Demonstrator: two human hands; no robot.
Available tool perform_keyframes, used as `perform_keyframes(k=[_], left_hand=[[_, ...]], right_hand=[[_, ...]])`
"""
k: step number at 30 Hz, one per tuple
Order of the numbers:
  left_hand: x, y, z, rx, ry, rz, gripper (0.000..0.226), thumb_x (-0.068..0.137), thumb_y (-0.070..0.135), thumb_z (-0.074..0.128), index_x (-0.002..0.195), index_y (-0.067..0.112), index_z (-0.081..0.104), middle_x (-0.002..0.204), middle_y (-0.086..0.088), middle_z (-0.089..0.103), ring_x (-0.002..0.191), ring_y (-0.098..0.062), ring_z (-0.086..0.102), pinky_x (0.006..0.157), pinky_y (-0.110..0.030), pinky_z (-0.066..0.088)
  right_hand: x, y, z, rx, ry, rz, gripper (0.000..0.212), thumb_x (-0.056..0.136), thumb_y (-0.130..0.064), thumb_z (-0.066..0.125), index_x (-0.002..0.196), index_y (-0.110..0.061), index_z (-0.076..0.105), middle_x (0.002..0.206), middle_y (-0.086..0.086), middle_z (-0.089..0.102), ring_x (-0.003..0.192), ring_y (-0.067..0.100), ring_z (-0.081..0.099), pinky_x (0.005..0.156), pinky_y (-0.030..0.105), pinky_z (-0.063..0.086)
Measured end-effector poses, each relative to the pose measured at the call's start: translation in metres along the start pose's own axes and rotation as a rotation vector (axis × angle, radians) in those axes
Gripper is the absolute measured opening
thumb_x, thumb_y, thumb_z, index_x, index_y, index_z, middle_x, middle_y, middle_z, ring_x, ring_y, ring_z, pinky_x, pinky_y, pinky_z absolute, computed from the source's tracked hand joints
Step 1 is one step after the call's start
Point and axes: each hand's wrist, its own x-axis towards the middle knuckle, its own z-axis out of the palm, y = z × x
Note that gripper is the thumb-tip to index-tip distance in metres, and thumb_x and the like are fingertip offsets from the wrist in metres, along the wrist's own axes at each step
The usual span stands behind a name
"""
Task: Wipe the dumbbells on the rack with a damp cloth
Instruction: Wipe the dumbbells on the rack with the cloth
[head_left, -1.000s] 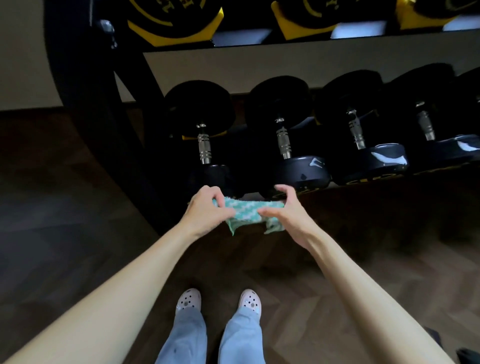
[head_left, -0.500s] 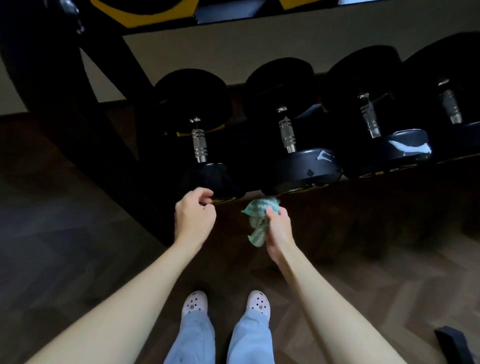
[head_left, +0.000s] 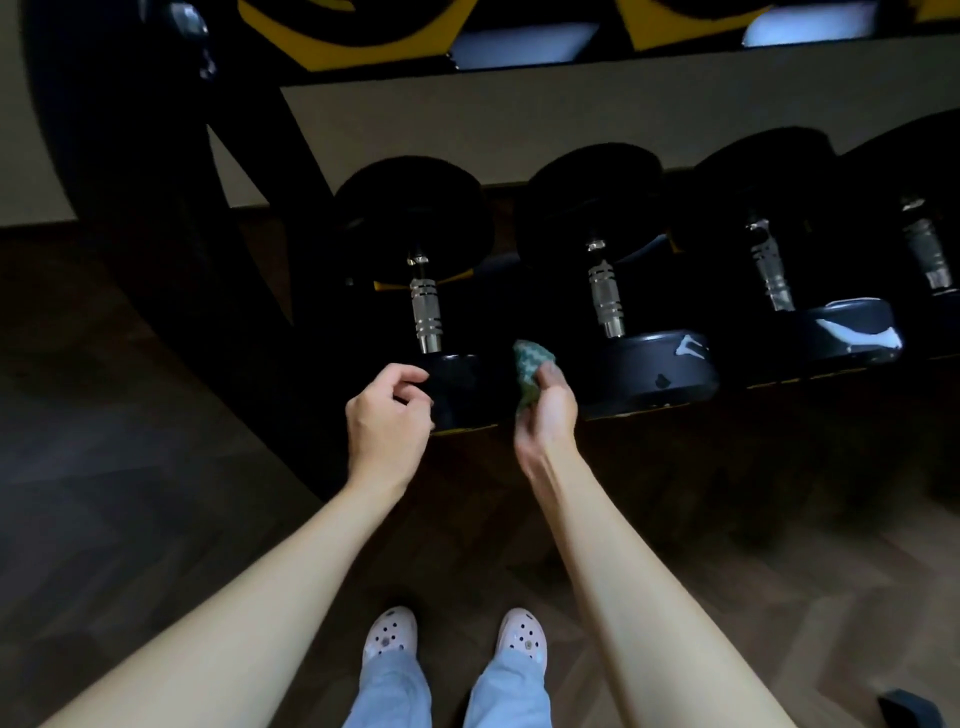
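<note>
Black dumbbells with chrome handles lie in a row on the lower tier of a dark rack (head_left: 249, 218). The leftmost dumbbell (head_left: 457, 384) has its near head right in front of me. My left hand (head_left: 387, 421) hovers at the left side of that head with fingers curled, holding nothing that I can see. My right hand (head_left: 548, 410) grips a bunched green-and-white cloth (head_left: 531, 366) and holds it against the right side of the same head, in the gap before the second dumbbell (head_left: 649, 371).
More dumbbells (head_left: 841, 338) continue to the right. An upper tier (head_left: 519, 57) with yellow-and-black weights overhangs above. A slanted rack post stands to the left. Wooden herringbone floor (head_left: 753, 597) lies below, with my feet in pale clogs (head_left: 389, 636).
Earlier both hands held the cloth stretched between them. The left hand let go, the right bunched the cloth and raised it to the leftmost dumbbell's near head. The left hand moved up beside that head.
</note>
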Motion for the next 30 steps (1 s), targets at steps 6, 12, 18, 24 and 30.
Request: perform_keyframes(k=[6, 12, 18, 24, 30], left_hand=[[0.013, 0.009, -0.018, -0.088, -0.019, -0.063, 0.028, 0.083, -0.006, 0.044, 0.094, 0.011, 0.063, 0.071, -0.003, 0.06, 0.055, -0.015, 0.059, 0.063, -0.033, 0.054], [0.037, 0.019, -0.045, -0.112, -0.069, -0.11, 0.03, 0.083, -0.008, 0.043, 0.1, 0.011, 0.061, 0.085, -0.004, 0.06, 0.061, -0.015, 0.059, 0.059, -0.03, 0.053], [0.062, 0.047, -0.067, -0.077, -0.333, -0.015, 0.052, 0.077, 0.007, 0.053, 0.127, 0.021, 0.051, 0.131, 0.005, 0.045, 0.124, -0.009, 0.037, 0.098, -0.022, 0.028], [0.07, 0.081, -0.061, -0.048, -0.889, -0.071, 0.058, 0.051, 0.045, 0.065, 0.098, 0.01, 0.065, 0.094, 0.008, 0.057, 0.089, -0.004, 0.054, 0.075, -0.013, 0.039], [0.079, 0.084, -0.063, 0.087, -0.906, -0.176, 0.031, 0.069, 0.022, 0.074, 0.09, 0.001, 0.066, 0.079, -0.003, 0.068, 0.074, -0.013, 0.065, 0.064, -0.022, 0.048]], right_hand=[[-0.018, -0.003, 0.042, -0.147, -0.177, -0.026, 0.03, 0.099, -0.013, 0.038, 0.123, -0.001, 0.054, 0.116, 0.01, 0.062, 0.105, 0.019, 0.059, 0.087, 0.024, 0.047], [-0.046, 0.018, 0.044, -0.04, -0.263, 0.295, 0.035, 0.099, -0.016, 0.036, 0.124, 0.003, 0.051, 0.115, 0.019, 0.062, 0.1, 0.025, 0.062, 0.09, 0.033, 0.047], [-0.049, -0.021, 0.046, -0.161, -0.404, 0.254, 0.039, 0.079, -0.015, 0.048, 0.114, -0.002, 0.06, 0.109, 0.015, 0.067, 0.092, 0.024, 0.068, 0.083, 0.039, 0.054], [-0.034, -0.079, 0.056, -0.628, -0.696, 0.184, 0.031, 0.066, -0.014, 0.05, 0.089, -0.003, 0.067, 0.09, 0.013, 0.065, 0.082, 0.024, 0.062, 0.077, 0.033, 0.045], [-0.012, -0.108, 0.07, -0.889, -0.649, 0.126, 0.022, 0.066, 0.006, 0.05, 0.068, -0.01, 0.065, 0.065, 0.005, 0.062, 0.063, 0.017, 0.06, 0.055, 0.021, 0.047]])
